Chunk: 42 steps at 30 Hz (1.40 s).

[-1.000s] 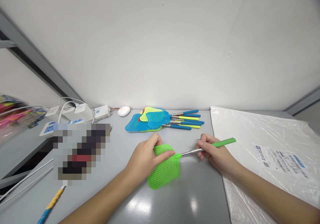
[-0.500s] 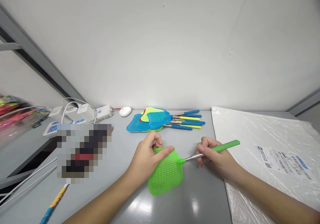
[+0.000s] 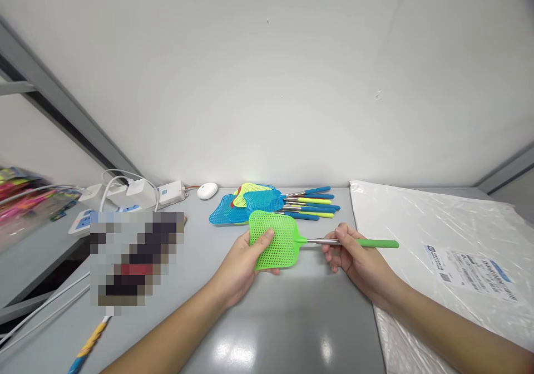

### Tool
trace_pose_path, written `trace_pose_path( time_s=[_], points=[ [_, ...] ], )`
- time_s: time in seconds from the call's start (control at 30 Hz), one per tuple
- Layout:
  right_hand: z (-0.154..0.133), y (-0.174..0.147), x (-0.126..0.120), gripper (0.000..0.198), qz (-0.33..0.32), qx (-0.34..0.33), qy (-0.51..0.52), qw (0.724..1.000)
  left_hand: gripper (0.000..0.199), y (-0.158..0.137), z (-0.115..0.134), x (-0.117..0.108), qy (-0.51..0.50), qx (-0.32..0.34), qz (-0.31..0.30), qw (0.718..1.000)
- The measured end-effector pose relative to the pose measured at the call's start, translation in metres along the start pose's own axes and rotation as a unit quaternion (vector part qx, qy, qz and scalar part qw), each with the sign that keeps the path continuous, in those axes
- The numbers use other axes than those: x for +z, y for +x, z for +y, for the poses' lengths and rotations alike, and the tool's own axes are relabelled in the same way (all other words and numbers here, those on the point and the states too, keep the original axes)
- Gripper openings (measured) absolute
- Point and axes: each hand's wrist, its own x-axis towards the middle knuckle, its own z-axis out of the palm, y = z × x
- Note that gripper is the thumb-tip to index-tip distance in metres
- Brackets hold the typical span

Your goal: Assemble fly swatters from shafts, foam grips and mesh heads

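Observation:
A green fly swatter [image 3: 280,246] with a perforated head, a metal shaft and a green handle is held level above the grey table. My left hand [image 3: 240,260] grips the left side of its head, thumb on top and fingers underneath. Around the metal shaft, close to the handle, my right hand [image 3: 348,249] is closed with thumb and fingers. Behind the held swatter lies a pile of blue and yellow fly swatters [image 3: 265,202], their handles pointing right. The green head overlaps the front of this pile in the view.
On the right lies a white plastic mailing bag [image 3: 400,224] with a label. A power strip [image 3: 83,222] with plugs and cables stands at the left, near a white earbud case [image 3: 207,190]. A blurred-out object [image 3: 137,257] lies front left. The wall [image 3: 267,84] rises behind.
The swatter's head has come up and flattened, and its shaft has turned from slanted to nearly level. My left hand has shifted from the head's top edge to its left side.

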Motion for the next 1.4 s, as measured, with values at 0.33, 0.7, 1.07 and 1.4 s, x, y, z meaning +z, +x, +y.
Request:
trace_pose_path(
  time_s=[0.33,0.7,1.07,1.4],
  points=[
    [-0.002,-0.006,0.006,0.030,-0.003,-0.075,-0.055,0.996,0.034,-0.013,-0.003,0.014,0.038,-0.031,0.028,0.998],
    [-0.004,0.000,-0.003,0.025,0.024,0.005,0.039,0.999,0.035,-0.011,0.031,-0.006,0.110,0.145,0.097,0.978],
    [-0.005,-0.015,0.001,0.021,-0.041,-0.121,-0.402,0.907,0.036,-0.003,0.047,-0.021,-0.053,0.206,0.195,0.958],
    [0.007,-0.027,-0.006,0.024,-0.094,-0.302,-0.537,0.782,0.034,-0.007,0.034,-0.009,-0.014,0.170,0.107,0.979]
  ],
)
